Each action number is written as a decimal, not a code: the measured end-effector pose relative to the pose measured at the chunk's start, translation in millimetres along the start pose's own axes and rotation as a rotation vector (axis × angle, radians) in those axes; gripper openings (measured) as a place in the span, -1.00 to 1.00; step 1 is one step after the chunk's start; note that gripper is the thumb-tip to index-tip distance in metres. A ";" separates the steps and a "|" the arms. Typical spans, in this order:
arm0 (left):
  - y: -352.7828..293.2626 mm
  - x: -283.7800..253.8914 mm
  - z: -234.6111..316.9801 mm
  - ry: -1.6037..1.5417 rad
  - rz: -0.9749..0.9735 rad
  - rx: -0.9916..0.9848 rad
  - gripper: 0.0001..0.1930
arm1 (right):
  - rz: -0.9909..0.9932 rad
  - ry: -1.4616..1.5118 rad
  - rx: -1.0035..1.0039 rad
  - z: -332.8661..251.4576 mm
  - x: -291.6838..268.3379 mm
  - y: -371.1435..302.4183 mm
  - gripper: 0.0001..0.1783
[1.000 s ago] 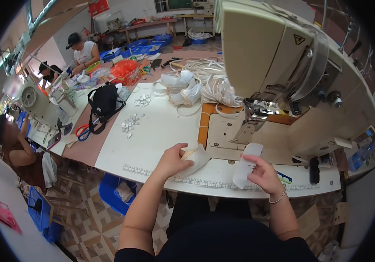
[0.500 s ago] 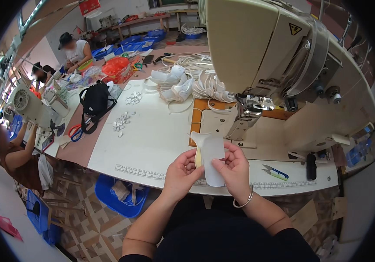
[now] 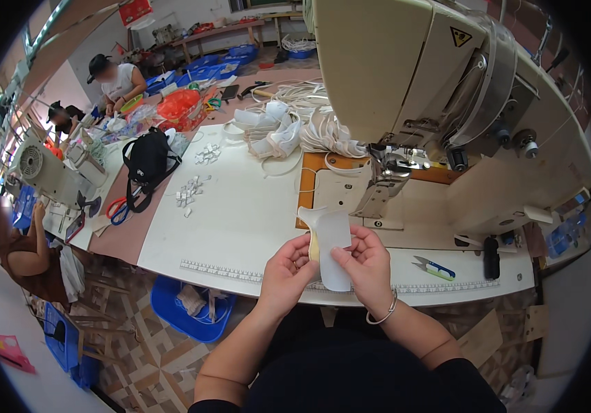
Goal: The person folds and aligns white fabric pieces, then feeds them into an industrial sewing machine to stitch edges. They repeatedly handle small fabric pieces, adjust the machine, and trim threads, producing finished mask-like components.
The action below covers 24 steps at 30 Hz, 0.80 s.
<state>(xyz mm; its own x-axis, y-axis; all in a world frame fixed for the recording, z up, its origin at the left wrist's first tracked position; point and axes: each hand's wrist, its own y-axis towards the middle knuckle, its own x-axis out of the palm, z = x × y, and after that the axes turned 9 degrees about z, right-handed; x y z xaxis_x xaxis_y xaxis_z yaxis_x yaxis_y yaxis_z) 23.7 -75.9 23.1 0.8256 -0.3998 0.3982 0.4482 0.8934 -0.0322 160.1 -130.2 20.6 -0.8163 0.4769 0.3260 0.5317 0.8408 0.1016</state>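
Observation:
Above the table's front edge, my two hands hold pale, flat pieces close together. My left hand (image 3: 290,270) is closed on a curved white shoe-upper-like piece (image 3: 311,219) whose yellowish side shows by my fingers. A smooth, pale grey-white oblong piece (image 3: 335,256) with rounded corners overlaps it. My right hand (image 3: 366,267) pinches that oblong with the thumb on its face and the fingers behind. Whether the two pieces are joined cannot be made out. Just beyond them stands a large cream sewing machine (image 3: 385,69), its needle area (image 3: 395,162) apart from my hands.
Thread snips (image 3: 434,268) and a black object (image 3: 491,258) lie right of my hands. Stacked white pieces (image 3: 330,134) sit behind; small white bits (image 3: 189,191) and a black bag (image 3: 149,162) lie left. A blue basin (image 3: 192,310) is below. Co-workers sit at the left.
Both hands and the pieces stay almost in place, with the view shifted slightly. At the left, the nearest co-worker's arms have lowered a little.

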 end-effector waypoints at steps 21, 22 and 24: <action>1.8 -4.9 -5.5 -0.016 0.025 -0.014 -0.57 | 0.008 0.027 0.000 7.2 1.1 1.2 -0.61; 2.1 -5.4 -6.4 -0.020 0.026 -0.013 -0.57 | 0.005 0.029 0.001 7.7 0.5 1.4 -0.61; 1.8 -5.2 -5.9 -0.024 0.030 -0.030 -0.57 | 0.000 0.030 0.003 8.0 -0.2 1.7 -0.61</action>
<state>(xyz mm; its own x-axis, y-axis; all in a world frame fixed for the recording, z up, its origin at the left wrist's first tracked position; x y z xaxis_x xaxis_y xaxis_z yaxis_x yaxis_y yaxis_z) 22.2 -73.4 15.5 0.8306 -0.3677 0.4182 0.4336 0.8982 -0.0716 159.4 -126.8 13.2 -0.8089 0.4693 0.3543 0.5313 0.8414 0.0986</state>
